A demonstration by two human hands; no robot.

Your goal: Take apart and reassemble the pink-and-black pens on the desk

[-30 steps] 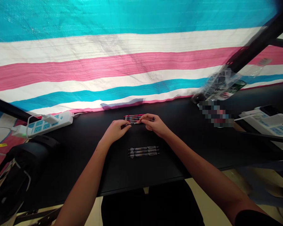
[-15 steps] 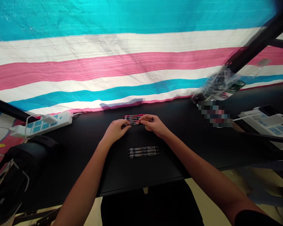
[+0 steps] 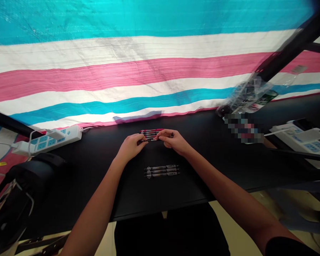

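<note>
A row of several pens, the farthest one red, lies side by side on the black table. At the near side of that row, my left hand pinches the left end of a pen. My right hand has its fingers closed at the right end of the same pen, and a dark tip pokes out between its fingers. Closer to me, three dark pens with clear barrels lie parallel, apart from both hands.
A white power strip with plugs lies at the left, near a black bag-like object. At the right are plastic bottles, a pixelated item and another power strip. Striped sheeting hangs behind.
</note>
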